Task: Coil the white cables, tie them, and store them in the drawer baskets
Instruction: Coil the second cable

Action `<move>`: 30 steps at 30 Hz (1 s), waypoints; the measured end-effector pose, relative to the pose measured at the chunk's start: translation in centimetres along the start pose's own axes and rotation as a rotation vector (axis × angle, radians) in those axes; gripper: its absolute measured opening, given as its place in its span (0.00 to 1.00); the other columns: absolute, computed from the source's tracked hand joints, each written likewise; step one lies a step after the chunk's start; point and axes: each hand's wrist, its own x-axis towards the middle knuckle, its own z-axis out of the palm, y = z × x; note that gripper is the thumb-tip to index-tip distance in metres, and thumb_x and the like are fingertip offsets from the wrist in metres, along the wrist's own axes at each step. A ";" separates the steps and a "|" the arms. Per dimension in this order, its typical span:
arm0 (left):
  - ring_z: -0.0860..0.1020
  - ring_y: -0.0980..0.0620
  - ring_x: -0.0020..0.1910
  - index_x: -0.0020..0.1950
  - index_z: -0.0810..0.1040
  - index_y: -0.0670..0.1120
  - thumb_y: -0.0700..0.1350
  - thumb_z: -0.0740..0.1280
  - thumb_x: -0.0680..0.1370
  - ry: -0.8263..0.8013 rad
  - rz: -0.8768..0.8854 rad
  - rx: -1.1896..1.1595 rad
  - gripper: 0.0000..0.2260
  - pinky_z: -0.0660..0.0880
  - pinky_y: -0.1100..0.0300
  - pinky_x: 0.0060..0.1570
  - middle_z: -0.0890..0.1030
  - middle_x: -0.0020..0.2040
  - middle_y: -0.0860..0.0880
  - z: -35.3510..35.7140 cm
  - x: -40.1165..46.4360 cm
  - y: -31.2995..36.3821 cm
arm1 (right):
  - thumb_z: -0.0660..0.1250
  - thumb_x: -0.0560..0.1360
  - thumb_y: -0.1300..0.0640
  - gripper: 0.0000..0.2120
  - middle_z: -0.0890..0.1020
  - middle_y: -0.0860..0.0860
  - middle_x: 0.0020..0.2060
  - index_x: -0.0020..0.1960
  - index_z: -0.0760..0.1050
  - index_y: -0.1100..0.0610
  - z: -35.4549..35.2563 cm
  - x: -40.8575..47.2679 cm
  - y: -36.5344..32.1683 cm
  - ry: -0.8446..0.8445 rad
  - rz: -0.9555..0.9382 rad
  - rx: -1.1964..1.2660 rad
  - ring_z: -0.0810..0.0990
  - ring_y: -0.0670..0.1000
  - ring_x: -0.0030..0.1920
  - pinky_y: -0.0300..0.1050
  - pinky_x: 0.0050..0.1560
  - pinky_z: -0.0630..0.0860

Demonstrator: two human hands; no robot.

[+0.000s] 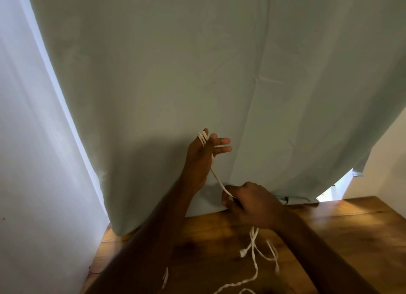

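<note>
**Cable wound on your left hand, right hand feeding it**

Head view: your left hand (198, 159) is raised in front of the pale green curtain (197, 63), palm toward you. Its fingers (222, 144) are straight and spread apart, and the white cable (216, 178) loops several times around the upper fingers near the tips. From there one strand runs down and to the right into your right hand (252, 202). That hand sits lower, just above the far edge of the wooden tabletop (351, 238), with its fingers curled and pinching the cable between thumb and fingertips. Below the right hand the rest of the cable hangs down and trails loose across the tabletop in a few tangled strands, one knotted end lying between your forearms. A white wall (33, 162) stands at the left.
</note>
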 end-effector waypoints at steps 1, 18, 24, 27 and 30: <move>0.85 0.43 0.42 0.64 0.68 0.38 0.44 0.60 0.83 -0.016 0.022 0.082 0.13 0.79 0.59 0.42 0.84 0.49 0.38 0.0 -0.2 -0.3 | 0.62 0.80 0.46 0.08 0.73 0.42 0.28 0.49 0.77 0.48 -0.7 0.1 -0.2 0.005 -0.021 0.004 0.71 0.39 0.27 0.33 0.32 0.66; 0.62 0.56 0.18 0.52 0.75 0.29 0.59 0.53 0.81 -0.547 -0.349 0.116 0.31 0.66 0.61 0.25 0.67 0.20 0.51 -1.4 -2.3 -0.8 | 0.70 0.75 0.47 0.13 0.78 0.45 0.30 0.43 0.82 0.57 -5.9 4.4 3.2 0.270 -0.032 0.397 0.75 0.45 0.30 0.39 0.33 0.70; 0.60 0.58 0.17 0.40 0.76 0.41 0.58 0.57 0.81 -0.516 -0.434 -0.196 0.22 0.61 0.61 0.24 0.63 0.20 0.54 -1.8 -2.7 -0.7 | 0.64 0.82 0.57 0.10 0.73 0.53 0.28 0.45 0.80 0.59 -3.8 3.7 3.0 0.244 0.135 0.796 0.70 0.50 0.25 0.42 0.24 0.69; 0.60 0.59 0.15 0.35 0.73 0.43 0.61 0.54 0.79 -0.424 -0.453 -0.361 0.25 0.57 0.62 0.22 0.63 0.19 0.53 -1.7 -2.1 -0.5 | 0.62 0.82 0.59 0.10 0.72 0.57 0.28 0.49 0.80 0.63 -2.1 2.8 3.8 0.261 0.191 0.892 0.70 0.55 0.26 0.47 0.28 0.73; 0.58 0.58 0.15 0.33 0.73 0.45 0.61 0.55 0.79 -0.300 -0.417 -0.369 0.24 0.57 0.65 0.20 0.61 0.18 0.53 -2.1 -1.4 -0.4 | 0.64 0.81 0.62 0.06 0.76 0.57 0.31 0.51 0.79 0.63 -0.3 1.5 5.4 0.203 0.244 0.809 0.75 0.52 0.32 0.44 0.37 0.76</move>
